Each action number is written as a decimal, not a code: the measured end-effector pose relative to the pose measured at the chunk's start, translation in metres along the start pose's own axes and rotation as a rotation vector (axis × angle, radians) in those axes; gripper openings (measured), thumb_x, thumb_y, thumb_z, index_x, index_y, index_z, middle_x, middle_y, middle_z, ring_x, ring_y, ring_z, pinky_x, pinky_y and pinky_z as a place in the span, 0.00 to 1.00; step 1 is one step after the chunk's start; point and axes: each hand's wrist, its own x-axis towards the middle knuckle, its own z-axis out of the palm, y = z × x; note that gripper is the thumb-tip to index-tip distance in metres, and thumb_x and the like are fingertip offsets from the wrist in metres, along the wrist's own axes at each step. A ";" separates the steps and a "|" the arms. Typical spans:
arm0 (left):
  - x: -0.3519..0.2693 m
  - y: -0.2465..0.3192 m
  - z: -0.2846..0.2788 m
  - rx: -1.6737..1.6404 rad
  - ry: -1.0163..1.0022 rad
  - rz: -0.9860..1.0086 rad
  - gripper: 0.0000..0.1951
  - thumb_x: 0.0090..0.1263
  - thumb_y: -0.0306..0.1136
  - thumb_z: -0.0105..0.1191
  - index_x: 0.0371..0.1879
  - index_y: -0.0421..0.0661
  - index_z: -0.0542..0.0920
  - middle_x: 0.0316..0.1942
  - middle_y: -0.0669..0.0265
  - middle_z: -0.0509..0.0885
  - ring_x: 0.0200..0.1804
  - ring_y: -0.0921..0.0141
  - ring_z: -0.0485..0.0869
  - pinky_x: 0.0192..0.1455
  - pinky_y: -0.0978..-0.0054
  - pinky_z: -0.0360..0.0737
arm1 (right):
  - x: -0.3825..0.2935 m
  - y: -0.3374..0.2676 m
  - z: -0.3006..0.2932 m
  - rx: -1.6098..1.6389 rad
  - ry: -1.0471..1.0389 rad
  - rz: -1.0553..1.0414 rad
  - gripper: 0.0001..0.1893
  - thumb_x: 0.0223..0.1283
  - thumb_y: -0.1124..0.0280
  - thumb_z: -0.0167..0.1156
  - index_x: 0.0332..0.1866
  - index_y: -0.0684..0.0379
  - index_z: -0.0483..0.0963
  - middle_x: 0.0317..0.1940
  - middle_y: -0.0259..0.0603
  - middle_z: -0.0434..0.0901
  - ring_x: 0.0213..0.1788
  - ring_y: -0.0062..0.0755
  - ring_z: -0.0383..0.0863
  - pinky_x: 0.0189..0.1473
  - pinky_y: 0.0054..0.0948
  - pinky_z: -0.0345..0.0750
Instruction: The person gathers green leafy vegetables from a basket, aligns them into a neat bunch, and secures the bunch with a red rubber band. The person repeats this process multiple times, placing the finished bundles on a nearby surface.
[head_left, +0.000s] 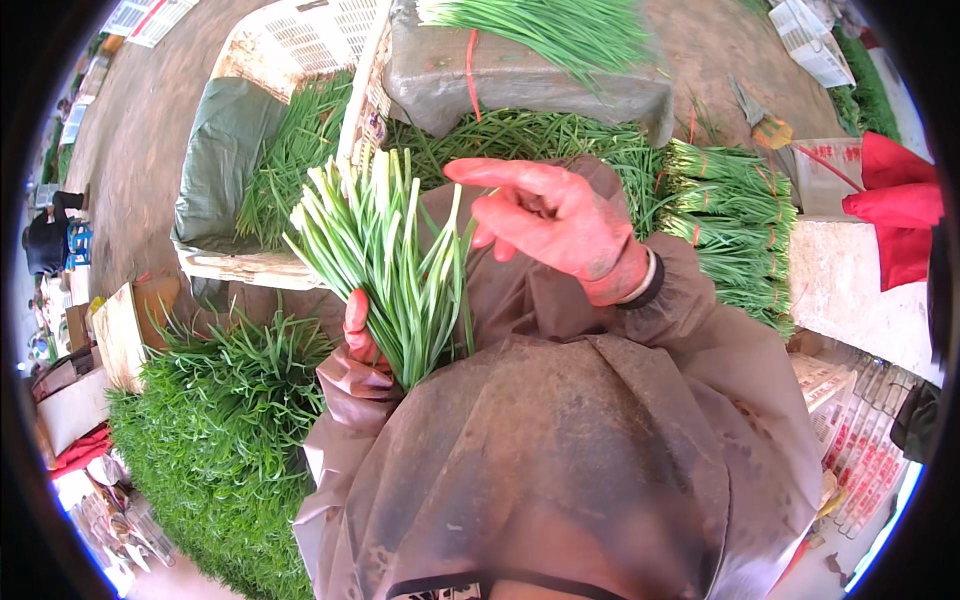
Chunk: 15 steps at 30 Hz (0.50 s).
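Note:
My left hand (361, 334), in a red rubber glove, is closed around a loose bunch of garlic chives (397, 277). The pale cut ends fan out upward, and the green leaves run down against my apron front. Part of that hand is hidden by the leaves and the sleeve. Just right of the stalks is my right hand (559, 217), gloved the same way, its index finger stretched out and apart from the fingers below. Nothing clear shows in its grasp, though one stalk passes close to its fingertips.
Ahead stands a cloth-covered block (525, 82) with more chives (540, 30) on top. Left of it is a white plastic crate (255, 268) holding loose greens. Tied bundles (727, 225) are stacked at right beside a white box (855, 277). A large leafy heap (225, 442) fills the lower left.

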 end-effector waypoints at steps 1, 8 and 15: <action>0.003 0.002 0.002 0.033 -0.016 -0.064 0.32 0.74 0.52 0.54 0.73 0.48 0.67 0.73 0.53 0.68 0.73 0.53 0.68 0.75 0.48 0.65 | 0.003 -0.001 0.008 0.015 -0.009 -0.011 0.13 0.71 0.76 0.58 0.58 0.60 0.79 0.37 0.35 0.86 0.31 0.18 0.82 0.32 0.19 0.80; 0.009 -0.016 0.033 0.235 0.182 -0.030 0.43 0.68 0.54 0.59 0.77 0.46 0.58 0.73 0.58 0.67 0.72 0.59 0.68 0.76 0.57 0.64 | 0.054 -0.009 0.032 -0.472 -0.135 -0.337 0.07 0.58 0.66 0.68 0.35 0.59 0.84 0.25 0.42 0.85 0.27 0.38 0.86 0.33 0.35 0.81; 0.015 -0.018 0.049 0.262 0.301 -0.043 0.38 0.67 0.41 0.62 0.74 0.46 0.62 0.68 0.59 0.73 0.65 0.61 0.76 0.68 0.59 0.74 | 0.066 -0.018 0.015 -0.079 -0.056 -0.258 0.10 0.66 0.66 0.65 0.46 0.61 0.83 0.35 0.40 0.87 0.35 0.27 0.87 0.40 0.25 0.83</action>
